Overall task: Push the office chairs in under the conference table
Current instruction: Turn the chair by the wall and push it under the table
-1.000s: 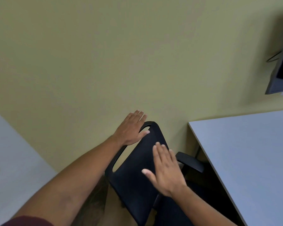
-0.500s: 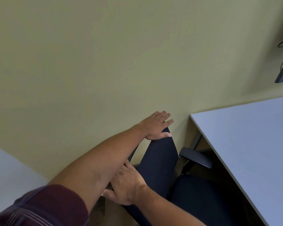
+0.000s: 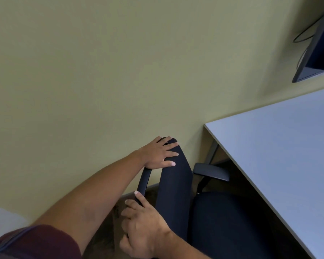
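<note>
A black office chair [image 3: 176, 189] stands at the corner of the pale grey conference table [image 3: 281, 152]. Its seat [image 3: 223, 221] and one armrest [image 3: 210, 171] reach partly under the table's edge. My left hand [image 3: 158, 153] lies over the top of the backrest, fingers curled across it. My right hand [image 3: 140, 228] grips the lower rear frame of the backrest. The chair's base and wheels are hidden.
A yellow-green wall [image 3: 120, 71] stands close behind the chair. A dark monitor [image 3: 318, 53] with cables hangs at the upper right. A white surface [image 3: 0, 219] shows at the lower left. A strip of brown floor [image 3: 105, 227] lies beside the chair.
The chair has turned to face the table and moved nearer it. My right hand left the backrest's front and took hold of its rear frame. My left hand stayed on the top.
</note>
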Demonstrator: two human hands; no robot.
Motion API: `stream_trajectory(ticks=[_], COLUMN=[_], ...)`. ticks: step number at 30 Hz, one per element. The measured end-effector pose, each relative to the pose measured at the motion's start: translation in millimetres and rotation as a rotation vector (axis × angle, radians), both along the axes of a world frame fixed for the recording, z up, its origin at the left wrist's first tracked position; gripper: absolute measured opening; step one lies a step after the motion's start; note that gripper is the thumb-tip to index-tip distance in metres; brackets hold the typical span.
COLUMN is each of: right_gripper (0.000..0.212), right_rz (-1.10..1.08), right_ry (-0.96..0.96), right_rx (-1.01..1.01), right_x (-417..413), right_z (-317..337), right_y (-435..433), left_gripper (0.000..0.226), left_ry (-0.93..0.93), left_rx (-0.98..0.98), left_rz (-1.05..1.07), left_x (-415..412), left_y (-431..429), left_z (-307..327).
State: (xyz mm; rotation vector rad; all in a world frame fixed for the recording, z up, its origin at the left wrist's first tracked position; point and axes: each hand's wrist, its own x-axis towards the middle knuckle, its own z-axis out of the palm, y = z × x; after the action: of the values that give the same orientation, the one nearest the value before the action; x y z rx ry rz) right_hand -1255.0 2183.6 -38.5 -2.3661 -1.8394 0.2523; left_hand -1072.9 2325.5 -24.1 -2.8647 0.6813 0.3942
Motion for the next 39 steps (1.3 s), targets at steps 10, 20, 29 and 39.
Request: stream_trajectory(ticks=[10,20,29,39], right_gripper=[0.049,0.061,0.104,0.107], right_rz=[0.056,-0.054,-0.315,-0.807], right_ry=[-0.242,0.046,0.165,0.227], right_rx=[-0.032,0.007,-0.017,-0.117], right_x=[-32.3,-29.9,-28.7,-31.4], right_z=[-20.3,-4.5,4.5,-4.2], right_y=[-50.8,-113.8,-183.7,-247.2], left_gripper=[0.056,0.063,0.064,0.082], left_ry=[0.022,-0.095,-0.144,-0.178], left_rx=[-0.462,-0.322,-0.338,-0.317], left_rz=[0.132,0.121,0.193,0.243], left_x=[-50.8,-46.7,-38.0,-22.7], left_y=[4.6,-30.2,-88.0,-158.6], left_z=[-12.8,-26.7,-32.0,-36.8])
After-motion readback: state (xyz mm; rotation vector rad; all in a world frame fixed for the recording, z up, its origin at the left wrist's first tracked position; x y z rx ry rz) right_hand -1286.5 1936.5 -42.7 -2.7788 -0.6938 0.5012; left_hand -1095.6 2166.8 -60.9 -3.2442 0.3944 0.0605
